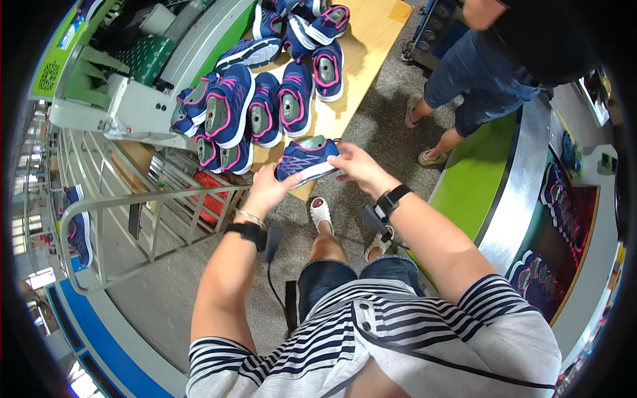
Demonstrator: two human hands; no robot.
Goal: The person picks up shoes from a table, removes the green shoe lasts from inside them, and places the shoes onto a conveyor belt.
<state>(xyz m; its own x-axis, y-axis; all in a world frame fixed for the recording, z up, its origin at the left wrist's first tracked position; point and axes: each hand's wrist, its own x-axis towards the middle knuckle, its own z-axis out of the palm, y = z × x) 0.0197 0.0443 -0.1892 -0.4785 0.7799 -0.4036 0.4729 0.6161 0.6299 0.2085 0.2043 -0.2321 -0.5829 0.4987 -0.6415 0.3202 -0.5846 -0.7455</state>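
Note:
A navy sneaker (307, 158) with pink trim and a white sole is held between my two hands, just off the near end of the wooden table. My left hand (269, 189) grips its toe end, thumb along the white sole. At the heel end, my right hand (360, 166) closes on the shoe, thumb on its side. A grey insert shows in the shoe's opening. Beyond it, several matching sneakers (267, 109) stand and lean in a pile on the table, some on their sides, many with the same grey inserts.
The wooden table (371, 50) carries the pile. At left stand a metal rack (156, 199) and a green-and-white machine (126, 99). To the right, more sneakers (534, 275) lie by a green-sided metal-edged bench (494, 199). Another person in blue shorts (478, 83) stands at upper right.

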